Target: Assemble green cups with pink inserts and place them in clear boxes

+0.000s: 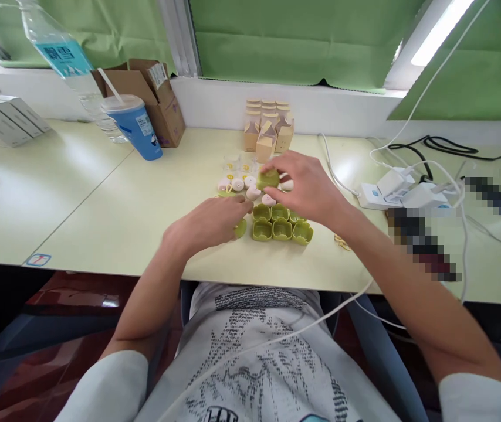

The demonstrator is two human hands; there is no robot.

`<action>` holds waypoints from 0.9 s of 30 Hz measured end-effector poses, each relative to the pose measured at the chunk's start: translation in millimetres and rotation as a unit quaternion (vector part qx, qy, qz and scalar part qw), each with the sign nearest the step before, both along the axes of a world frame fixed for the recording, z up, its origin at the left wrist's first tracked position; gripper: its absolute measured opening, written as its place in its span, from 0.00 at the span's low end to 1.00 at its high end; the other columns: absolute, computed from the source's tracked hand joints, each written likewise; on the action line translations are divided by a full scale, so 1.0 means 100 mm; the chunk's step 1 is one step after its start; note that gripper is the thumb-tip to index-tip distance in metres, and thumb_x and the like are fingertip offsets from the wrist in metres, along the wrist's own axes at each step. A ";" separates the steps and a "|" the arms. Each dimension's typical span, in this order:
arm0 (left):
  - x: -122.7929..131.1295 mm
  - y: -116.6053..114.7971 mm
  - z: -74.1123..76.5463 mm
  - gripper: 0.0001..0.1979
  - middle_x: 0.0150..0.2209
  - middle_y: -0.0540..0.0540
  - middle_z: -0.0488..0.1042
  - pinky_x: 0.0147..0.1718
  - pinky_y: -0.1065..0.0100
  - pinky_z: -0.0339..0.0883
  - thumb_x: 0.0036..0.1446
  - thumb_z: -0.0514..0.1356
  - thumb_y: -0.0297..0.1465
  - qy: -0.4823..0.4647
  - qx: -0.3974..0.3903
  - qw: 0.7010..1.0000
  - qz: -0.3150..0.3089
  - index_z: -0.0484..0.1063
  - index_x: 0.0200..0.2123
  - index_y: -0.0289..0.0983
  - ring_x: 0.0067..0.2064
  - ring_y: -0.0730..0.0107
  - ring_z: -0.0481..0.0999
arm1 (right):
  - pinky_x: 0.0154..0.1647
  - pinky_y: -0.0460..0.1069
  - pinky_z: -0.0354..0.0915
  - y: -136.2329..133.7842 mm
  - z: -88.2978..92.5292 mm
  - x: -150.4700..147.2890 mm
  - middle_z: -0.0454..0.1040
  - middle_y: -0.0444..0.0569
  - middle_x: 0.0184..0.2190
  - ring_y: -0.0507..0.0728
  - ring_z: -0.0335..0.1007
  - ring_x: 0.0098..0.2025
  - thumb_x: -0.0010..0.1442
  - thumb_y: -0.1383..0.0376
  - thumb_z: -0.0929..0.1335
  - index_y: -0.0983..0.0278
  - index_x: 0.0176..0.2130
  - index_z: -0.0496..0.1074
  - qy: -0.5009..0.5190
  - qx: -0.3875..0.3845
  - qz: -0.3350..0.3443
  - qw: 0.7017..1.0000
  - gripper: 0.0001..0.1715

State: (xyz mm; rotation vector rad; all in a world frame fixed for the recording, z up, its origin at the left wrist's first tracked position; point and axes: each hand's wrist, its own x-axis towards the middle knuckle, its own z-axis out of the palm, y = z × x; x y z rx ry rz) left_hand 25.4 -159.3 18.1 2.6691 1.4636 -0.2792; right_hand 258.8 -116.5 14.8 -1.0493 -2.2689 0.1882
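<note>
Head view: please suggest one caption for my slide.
Right hand holds a small rounded green piece near open square green cups.

Green cups (pixel 282 237) of smooth plastic

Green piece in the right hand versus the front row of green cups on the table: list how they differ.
The green piece is lifted in the right hand; the front row of green cups rests on the table.
The piece is held singly; the cups sit three side by side.
The piece mostly shows a rounded outer surface; the cups face up, showing hollow insides.
Both are green.
</note>
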 end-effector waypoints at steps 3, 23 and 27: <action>-0.08 0.00 0.04 0.25 0.64 0.36 0.82 0.53 0.53 0.77 0.67 0.70 0.34 0.013 0.001 0.999 0.031 0.73 0.64 0.37 0.62 0.40 0.85 | 0.54 0.59 0.73 0.22 0.09 -0.23 0.84 0.55 0.47 0.65 0.79 0.50 0.66 0.69 0.76 0.64 0.51 0.83 -0.107 -0.037 0.032 0.993 0.13; -0.31 0.33 -0.08 0.28 0.57 0.31 0.78 0.63 0.48 0.71 0.61 0.74 0.45 -0.028 0.053 0.997 0.038 0.74 0.55 0.33 0.65 0.35 0.73 | 0.52 0.54 0.69 0.28 -0.17 -0.49 0.82 0.51 0.47 0.57 0.77 0.47 0.80 0.65 0.70 0.66 0.52 0.83 -0.209 -0.082 0.087 0.971 0.10; -0.30 0.34 -0.09 0.23 0.56 0.30 0.80 0.64 0.46 0.71 0.69 0.68 0.43 -0.041 0.050 0.997 0.036 0.76 0.57 0.31 0.65 0.35 0.75 | 0.57 0.58 0.72 0.21 -0.20 -0.41 0.77 0.59 0.58 0.63 0.77 0.52 0.77 0.55 0.74 0.67 0.67 0.77 -0.180 -0.089 0.101 0.974 0.27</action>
